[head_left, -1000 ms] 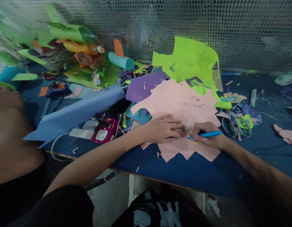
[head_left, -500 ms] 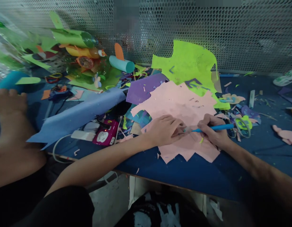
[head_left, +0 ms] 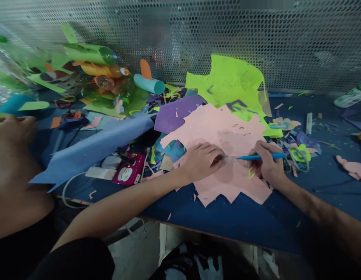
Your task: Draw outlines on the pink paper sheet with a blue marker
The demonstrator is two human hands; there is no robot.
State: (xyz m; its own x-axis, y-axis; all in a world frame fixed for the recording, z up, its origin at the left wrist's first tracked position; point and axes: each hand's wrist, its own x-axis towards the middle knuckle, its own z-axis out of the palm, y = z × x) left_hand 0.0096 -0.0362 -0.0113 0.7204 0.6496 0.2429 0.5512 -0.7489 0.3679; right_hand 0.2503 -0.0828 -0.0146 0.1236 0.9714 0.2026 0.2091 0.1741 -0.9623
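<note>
A jagged-edged sheet of pink paper (head_left: 209,124) lies before me on the blue table. My left hand (head_left: 204,159) rests on it with fingers curled together. At its fingertips shows a small, clear, blurred thing (head_left: 228,158) whose kind I cannot make out. My right hand (head_left: 268,161) is closed around a slim blue pen (head_left: 250,157), held nearly level just above the paper. The pen's tip points left and stands slightly apart from the clear thing. Below the right fingers is a yellow-green scrap (head_left: 250,173).
Behind the pink sheet are purple paper (head_left: 171,112) and lime-green paper (head_left: 235,81) against a perforated metal screen (head_left: 198,31). On the left are rolled blue paper (head_left: 101,142), a magenta power box (head_left: 129,169), plastic-bottle crafts (head_left: 92,54) and another person's hand (head_left: 13,130). Scraps lie right.
My right hand has drawn slightly right, parting the pen tip from the clear thing at my left fingertips. The other person's hand now shows a green piece. The view has shifted slightly.
</note>
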